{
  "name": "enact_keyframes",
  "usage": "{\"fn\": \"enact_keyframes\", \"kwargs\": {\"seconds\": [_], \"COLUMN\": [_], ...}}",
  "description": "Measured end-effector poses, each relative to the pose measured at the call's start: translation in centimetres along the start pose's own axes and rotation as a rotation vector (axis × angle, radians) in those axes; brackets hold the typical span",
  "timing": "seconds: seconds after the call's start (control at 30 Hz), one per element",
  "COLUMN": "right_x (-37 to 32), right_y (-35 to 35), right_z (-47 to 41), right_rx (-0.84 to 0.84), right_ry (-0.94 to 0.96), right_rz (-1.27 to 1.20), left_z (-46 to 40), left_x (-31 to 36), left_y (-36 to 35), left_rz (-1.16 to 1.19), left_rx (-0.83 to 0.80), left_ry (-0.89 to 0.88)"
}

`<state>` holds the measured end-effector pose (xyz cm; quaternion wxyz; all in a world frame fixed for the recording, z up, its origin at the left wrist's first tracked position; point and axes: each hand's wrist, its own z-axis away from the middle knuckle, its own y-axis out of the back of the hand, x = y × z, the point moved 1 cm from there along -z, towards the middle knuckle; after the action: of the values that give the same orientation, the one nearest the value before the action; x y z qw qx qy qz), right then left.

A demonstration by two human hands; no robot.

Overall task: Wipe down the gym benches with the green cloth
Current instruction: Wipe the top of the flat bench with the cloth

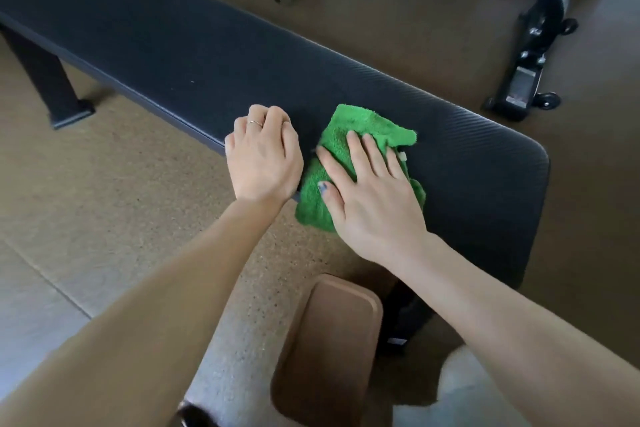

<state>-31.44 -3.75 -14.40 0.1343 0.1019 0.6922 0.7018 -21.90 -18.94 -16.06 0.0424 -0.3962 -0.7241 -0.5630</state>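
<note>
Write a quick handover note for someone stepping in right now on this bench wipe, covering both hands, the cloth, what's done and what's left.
Right hand: flat, fingers straight, pressing the green cloth onto the bench pad near its close end.
Left hand: fingers curled, resting on the pad's near edge beside the cloth, holding nothing visible.
Done: cannot tell from the pad's look how much is already wiped.
Left: the long stretch of pad running away to the far left; another black bench frame stands beyond.

Right hand (372, 198) presses green cloth (363, 135) flat on black bench (194, 45); left hand (263, 156) alongside
</note>
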Motion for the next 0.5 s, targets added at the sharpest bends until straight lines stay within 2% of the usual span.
{"fn": "enact_keyframes", "kwargs": {"seconds": [0.07,0.17,0.23,0.37,0.5], "right_x": [-1.4,-2.8,-3.2,-6.5,-10.0], "right_y": [-0.2,-0.2,-0.4,-0.6,-0.8], "right_z": [-3.7,-9.1,-10.7,-6.2,-1.6], "right_rx": [0.013,-0.012,-0.003,0.039,-0.036], "right_ry": [-0.067,-0.189,-0.265,-0.37,-0.388], "right_rz": [-0.015,-0.046,-0.059,-0.078,-0.033], "left_z": [-2.4,-7.0,-8.3,-7.7,-7.9], "left_x": [-2.2,-6.4,-7.2,-7.3,-7.3], "left_y": [1.3,1.8,1.3,1.1,1.6], "left_rz": [0.056,-0.04,-0.068,-0.092,-0.12], "left_rx": [-0.019,-0.006,-0.04,-0.115,-0.178], "left_ry": [-0.085,-0.236,-0.273,-0.288,-0.29]}}
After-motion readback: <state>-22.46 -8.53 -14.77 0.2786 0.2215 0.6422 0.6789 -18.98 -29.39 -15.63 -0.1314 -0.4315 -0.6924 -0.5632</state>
